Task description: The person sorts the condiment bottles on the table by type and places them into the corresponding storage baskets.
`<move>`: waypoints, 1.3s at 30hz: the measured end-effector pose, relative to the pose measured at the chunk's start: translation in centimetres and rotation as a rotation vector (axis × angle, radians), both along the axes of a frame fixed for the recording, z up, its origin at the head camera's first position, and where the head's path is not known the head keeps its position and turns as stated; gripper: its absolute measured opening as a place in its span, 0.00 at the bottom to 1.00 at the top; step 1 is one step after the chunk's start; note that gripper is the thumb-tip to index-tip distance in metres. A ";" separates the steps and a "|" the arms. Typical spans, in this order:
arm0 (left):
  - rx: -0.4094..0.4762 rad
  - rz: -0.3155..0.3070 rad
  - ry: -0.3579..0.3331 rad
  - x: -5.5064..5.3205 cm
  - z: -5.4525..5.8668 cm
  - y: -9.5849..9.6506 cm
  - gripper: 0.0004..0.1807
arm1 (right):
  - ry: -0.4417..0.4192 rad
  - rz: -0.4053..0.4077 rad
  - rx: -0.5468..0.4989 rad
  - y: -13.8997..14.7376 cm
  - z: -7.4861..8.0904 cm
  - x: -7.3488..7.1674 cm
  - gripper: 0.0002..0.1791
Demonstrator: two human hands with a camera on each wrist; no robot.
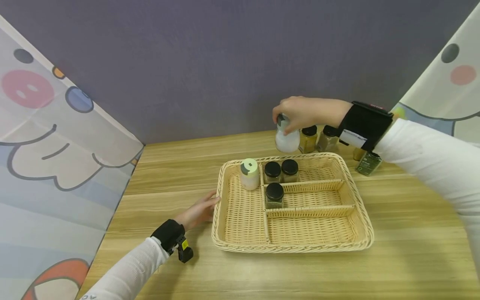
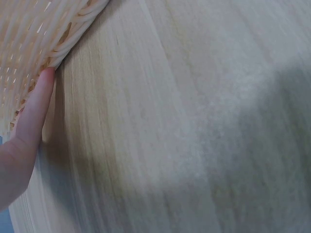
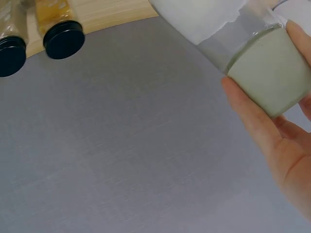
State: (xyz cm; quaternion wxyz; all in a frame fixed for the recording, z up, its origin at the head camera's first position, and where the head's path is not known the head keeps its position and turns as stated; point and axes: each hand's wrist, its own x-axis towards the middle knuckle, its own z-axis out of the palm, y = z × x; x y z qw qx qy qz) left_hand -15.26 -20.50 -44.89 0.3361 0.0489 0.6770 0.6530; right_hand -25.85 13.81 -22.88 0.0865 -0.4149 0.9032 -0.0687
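Observation:
My right hand grips a clear jar of white powder by its upper end, above the table behind the basket. In the right wrist view, the fingers and thumb pinch its pale green lid. With extended fingers my left hand touches the left side of the wicker basket; the left wrist view has one straight finger against the woven wall, under the rim. A similar green-lidded jar stands in the basket's long left compartment. Black-lidded spice jars occupy the back and middle right compartments.
Behind the basket stand a yellow spice jar and a greyish one, both black-lidded. Farther right, a dark green container and a yellowish item sit partly under the right forearm. A grey-purple panel rises along the table's back edge.

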 end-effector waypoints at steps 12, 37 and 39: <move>-0.005 -0.009 0.002 -0.1 0.0 0.0 0.27 | 0.000 0.035 -0.009 -1.6 0.0 1.2 0.18; -0.002 -0.024 0.020 -0.3 -0.4 -0.2 0.29 | -0.019 0.163 -0.058 -4.3 -0.1 3.6 0.17; -0.004 -0.016 0.014 -0.3 -0.3 -0.1 0.29 | -0.022 0.168 -0.057 -4.4 0.0 3.9 0.17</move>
